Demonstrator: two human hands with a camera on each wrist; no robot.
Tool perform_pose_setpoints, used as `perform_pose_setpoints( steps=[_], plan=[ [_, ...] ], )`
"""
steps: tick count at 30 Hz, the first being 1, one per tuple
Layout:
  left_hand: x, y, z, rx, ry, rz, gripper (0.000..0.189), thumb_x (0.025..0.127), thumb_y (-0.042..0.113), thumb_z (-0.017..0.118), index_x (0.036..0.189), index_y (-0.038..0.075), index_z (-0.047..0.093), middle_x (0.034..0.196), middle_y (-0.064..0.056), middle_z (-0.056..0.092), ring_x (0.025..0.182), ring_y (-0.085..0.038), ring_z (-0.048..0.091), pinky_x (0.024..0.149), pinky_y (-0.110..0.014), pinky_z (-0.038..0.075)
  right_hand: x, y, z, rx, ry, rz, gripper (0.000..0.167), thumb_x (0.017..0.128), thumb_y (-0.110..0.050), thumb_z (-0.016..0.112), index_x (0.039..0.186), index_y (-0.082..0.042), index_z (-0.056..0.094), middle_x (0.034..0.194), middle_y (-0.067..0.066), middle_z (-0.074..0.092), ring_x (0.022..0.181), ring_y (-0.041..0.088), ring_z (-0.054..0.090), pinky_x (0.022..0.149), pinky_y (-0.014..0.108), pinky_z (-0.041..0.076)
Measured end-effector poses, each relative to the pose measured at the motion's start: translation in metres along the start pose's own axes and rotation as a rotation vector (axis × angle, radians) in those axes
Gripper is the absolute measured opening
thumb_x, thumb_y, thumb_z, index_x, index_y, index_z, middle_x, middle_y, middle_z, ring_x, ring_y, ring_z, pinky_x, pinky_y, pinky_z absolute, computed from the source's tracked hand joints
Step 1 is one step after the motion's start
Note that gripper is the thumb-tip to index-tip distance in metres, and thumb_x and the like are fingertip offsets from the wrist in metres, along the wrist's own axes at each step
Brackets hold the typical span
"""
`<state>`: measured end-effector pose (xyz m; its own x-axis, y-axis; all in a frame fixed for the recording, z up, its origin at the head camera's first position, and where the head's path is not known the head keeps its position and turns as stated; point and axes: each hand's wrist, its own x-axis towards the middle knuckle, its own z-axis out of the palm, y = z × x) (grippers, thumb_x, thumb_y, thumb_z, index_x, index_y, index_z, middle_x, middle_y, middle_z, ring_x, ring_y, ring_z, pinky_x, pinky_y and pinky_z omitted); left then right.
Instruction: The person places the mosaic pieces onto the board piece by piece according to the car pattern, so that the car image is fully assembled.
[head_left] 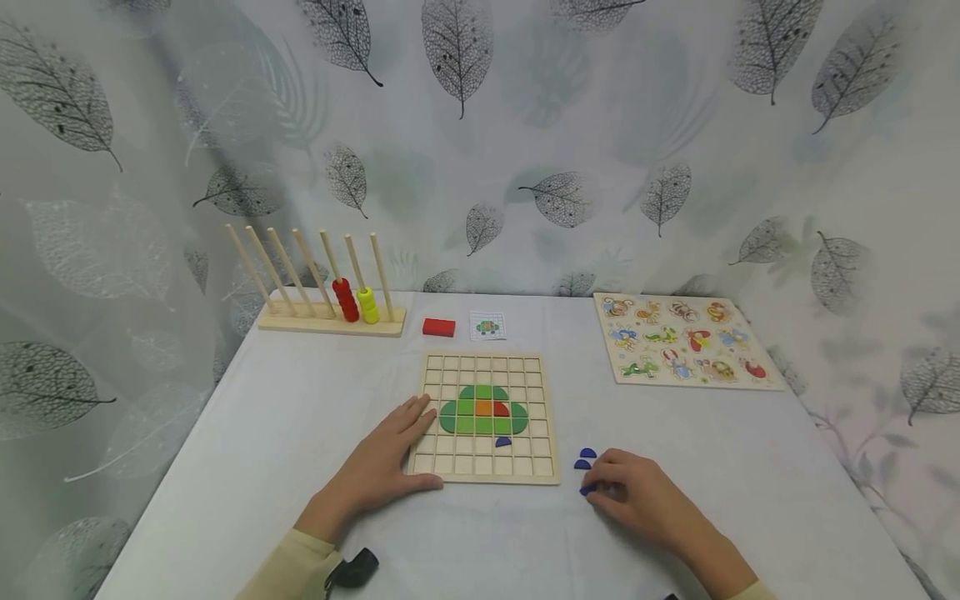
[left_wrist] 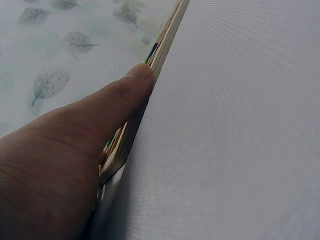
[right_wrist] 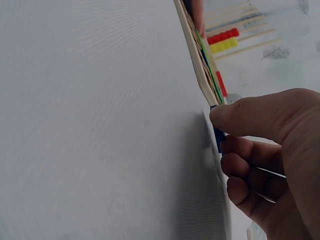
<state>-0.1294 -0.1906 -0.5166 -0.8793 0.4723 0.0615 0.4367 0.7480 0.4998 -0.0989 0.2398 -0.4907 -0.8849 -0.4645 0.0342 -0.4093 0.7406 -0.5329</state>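
Note:
A wooden grid board (head_left: 543,454) lies in the middle of the table. On it, green, orange and red pieces form a turtle-like shape (head_left: 483,425), and one blue half-circle (head_left: 503,442) sits just below. My left hand (head_left: 375,467) rests at the board's near left corner, fingers stretched along the left side and thumb at the front edge. To the right of the board, my right hand (head_left: 641,498) pinches a blue half-circle piece (right_wrist: 218,132) between thumb and fingers, low over the table. Two more blue half-circles (head_left: 585,459) lie just beyond its fingertips.
Behind the board are a red block (head_left: 438,327) and a small pattern card (head_left: 488,326). A peg rack (head_left: 330,323) with red and yellow beads stands at the back left. An insect puzzle board (head_left: 678,342) lies at the back right, before a leaf-patterned curtain.

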Motion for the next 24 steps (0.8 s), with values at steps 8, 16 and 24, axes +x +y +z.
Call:
perform_pose_setpoints(
  steps=[8, 16, 24],
  plan=[
    [0.0, 0.001, 0.0, -0.008, 0.001, -0.004, 0.108, 0.086, 0.074, 0.078, 0.168, 0.012, 0.043, 0.179, -0.005, 0.025, 0.165, -0.03, 0.02, 0.127, -0.057, 0.03, 0.003, -0.004, -0.001, -0.018, 0.106, -0.052, 0.028, 0.086, -0.009, 0.092, 0.097, -0.032, 0.081, 0.102, -0.022, 0.066, 0.09, 0.001, 0.063, 0.08, 0.031, 0.06],
    [0.0, 0.001, 0.0, -0.004, 0.005, 0.001, 0.108, 0.087, 0.073, 0.079, 0.168, 0.011, 0.043, 0.178, -0.006, 0.026, 0.164, -0.03, 0.02, 0.126, -0.057, 0.03, 0.011, -0.013, -0.001, 0.008, 0.226, -0.151, 0.034, 0.082, -0.001, 0.093, 0.099, -0.028, 0.081, 0.105, -0.02, 0.067, 0.091, 0.003, 0.067, 0.08, 0.029, 0.061],
    [-0.001, 0.001, 0.0, -0.006, 0.001, -0.004, 0.108, 0.086, 0.073, 0.079, 0.168, 0.011, 0.043, 0.179, -0.005, 0.025, 0.165, -0.03, 0.019, 0.127, -0.057, 0.029, 0.019, -0.023, 0.0, -0.014, 0.237, -0.152, 0.033, 0.081, -0.005, 0.096, 0.1, -0.027, 0.081, 0.105, -0.02, 0.066, 0.091, 0.005, 0.066, 0.081, 0.029, 0.062]
  ],
)
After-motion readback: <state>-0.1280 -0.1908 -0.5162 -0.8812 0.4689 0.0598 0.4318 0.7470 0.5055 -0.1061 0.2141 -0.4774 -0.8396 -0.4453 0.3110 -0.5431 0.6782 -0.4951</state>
